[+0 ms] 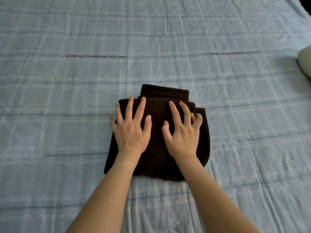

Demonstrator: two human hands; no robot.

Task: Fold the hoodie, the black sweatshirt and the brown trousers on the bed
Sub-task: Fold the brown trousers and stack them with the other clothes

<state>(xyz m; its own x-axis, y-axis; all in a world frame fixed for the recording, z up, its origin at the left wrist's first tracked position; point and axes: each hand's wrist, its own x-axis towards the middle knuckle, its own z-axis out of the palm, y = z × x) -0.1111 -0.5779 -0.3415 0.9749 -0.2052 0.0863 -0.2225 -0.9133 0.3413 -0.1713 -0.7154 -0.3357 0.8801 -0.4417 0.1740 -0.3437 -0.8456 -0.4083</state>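
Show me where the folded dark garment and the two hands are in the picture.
folded dark garment (156, 158), head view, bare cloth between the wrists.
left hand (132, 132), head view, back of the hand.
right hand (182, 137), head view, back of the hand.

A home bedroom; a bed (235, 115) spread with a pale blue checked sheet fills the view.

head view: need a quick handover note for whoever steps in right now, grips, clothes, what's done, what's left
Left grip: open, flat, presses on the dark garment.
Right grip: open, fingers spread, rests on the same garment.
Garment: folded into a compact bundle mid-bed; sweatshirt or trousers, cannot tell.
Done: this piece looks folded.
Left: the other pieces are not in view; a pale thing at the right edge is unclear.
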